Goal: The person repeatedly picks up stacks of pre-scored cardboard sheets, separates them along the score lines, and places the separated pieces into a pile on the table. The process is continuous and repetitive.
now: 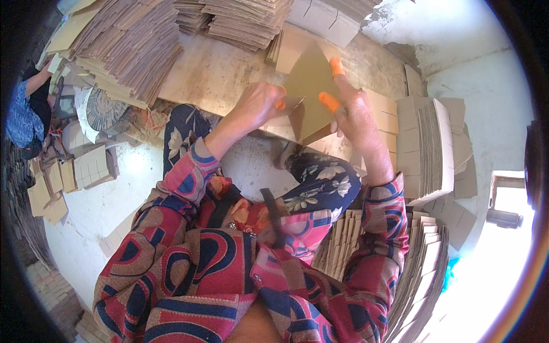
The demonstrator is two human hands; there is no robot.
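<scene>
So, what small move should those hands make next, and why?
Perhaps the left hand should gently press the near left side of the cardboard: its fingers are already there, and the right hand holds the opposite side, which should help steady the slanted piece.

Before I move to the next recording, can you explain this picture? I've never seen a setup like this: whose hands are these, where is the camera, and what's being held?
There is no machine here, only a person's bare hands. The single picture comes from a wide camera on that person's head, looking down, so straight edges bend near its rim.

The left hand and right hand wear orange covers on some fingertips. Between them is a piece of folded cardboard: the right fingers grip its right side, while the left ones appear to pinch its left edge.

On the wooden table stand a tall cardboard stack at upper left and another stack beyond the hands.
</scene>
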